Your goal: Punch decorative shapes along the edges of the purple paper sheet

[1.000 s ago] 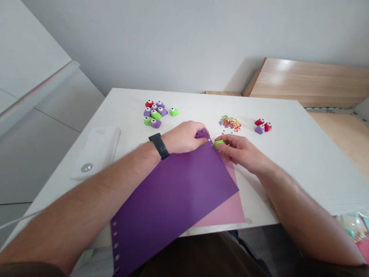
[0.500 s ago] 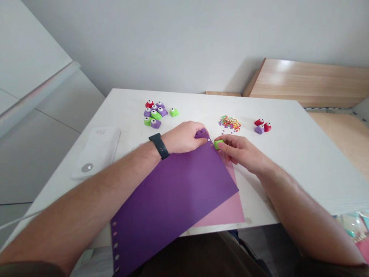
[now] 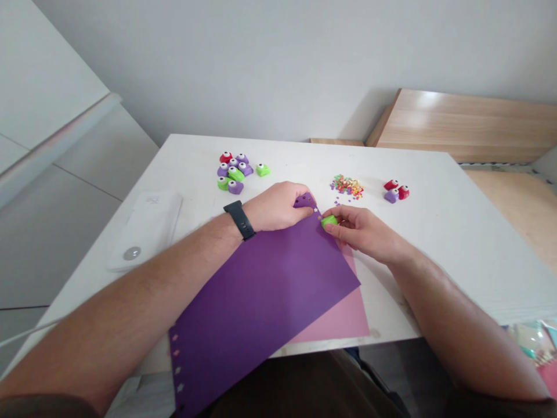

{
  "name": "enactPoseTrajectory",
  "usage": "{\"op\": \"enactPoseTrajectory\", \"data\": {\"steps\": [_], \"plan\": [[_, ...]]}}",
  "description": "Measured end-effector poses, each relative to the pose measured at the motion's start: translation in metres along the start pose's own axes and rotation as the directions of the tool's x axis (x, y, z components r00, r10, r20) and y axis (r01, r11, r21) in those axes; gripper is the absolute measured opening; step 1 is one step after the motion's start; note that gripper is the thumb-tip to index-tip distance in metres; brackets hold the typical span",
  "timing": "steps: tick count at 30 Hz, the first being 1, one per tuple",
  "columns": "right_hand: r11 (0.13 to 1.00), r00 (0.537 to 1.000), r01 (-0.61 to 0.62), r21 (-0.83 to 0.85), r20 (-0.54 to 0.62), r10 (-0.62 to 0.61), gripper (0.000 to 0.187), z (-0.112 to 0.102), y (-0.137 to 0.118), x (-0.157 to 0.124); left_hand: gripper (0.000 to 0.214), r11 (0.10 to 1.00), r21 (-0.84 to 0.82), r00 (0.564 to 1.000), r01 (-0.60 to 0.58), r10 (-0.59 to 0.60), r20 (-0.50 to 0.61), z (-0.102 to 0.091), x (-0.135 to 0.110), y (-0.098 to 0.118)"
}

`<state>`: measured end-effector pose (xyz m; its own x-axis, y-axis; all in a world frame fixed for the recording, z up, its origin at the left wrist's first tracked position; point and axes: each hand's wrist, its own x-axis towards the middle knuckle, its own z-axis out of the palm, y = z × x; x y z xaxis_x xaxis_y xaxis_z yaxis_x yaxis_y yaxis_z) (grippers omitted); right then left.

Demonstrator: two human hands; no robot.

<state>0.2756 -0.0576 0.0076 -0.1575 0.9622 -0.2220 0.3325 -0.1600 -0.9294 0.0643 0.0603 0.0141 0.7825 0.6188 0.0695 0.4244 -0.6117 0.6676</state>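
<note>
A purple sheet of paper (image 3: 270, 290) slants over the table's front edge, with small shapes punched out along its left edge and near its far corner. My left hand (image 3: 281, 206), a dark watch on the wrist, is closed on that far corner. Between thumb and fingers, my right hand (image 3: 361, 229) grips a green craft punch (image 3: 329, 222) at the sheet's right edge, just below the punched holes. Part of a pink sheet (image 3: 343, 319) shows underneath the purple one.
Several craft punches (image 3: 235, 173) in red, purple and green cluster at the back left. Colourful paper cut-outs (image 3: 347, 186) lie heaped beyond my right hand. Three more punches (image 3: 393, 195) stand further right. A white device (image 3: 145, 229) rests at the table's left side.
The green punch has turned slightly and shifted a little down along the paper's right edge, onto it. My left hand keeps its hold; the purple sheet has moved slightly.
</note>
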Motion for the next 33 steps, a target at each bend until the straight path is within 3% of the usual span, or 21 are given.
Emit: {"op": "enactPoseTrajectory", "data": {"steps": [15,33], "plan": [[0.993,0.997,-0.081,0.084,0.016,0.08,0.03,0.002,-0.002,0.0,0.023,0.999,-0.04,1.0,-0.023,0.023,0.002,-0.002,-0.001,0.007],[0.994,0.997,-0.075,0.081,-0.005,0.076,0.03,0.004,-0.001,0.001,0.023,0.998,-0.05,0.999,-0.039,0.038,-0.004,-0.003,-0.002,0.011]]}}
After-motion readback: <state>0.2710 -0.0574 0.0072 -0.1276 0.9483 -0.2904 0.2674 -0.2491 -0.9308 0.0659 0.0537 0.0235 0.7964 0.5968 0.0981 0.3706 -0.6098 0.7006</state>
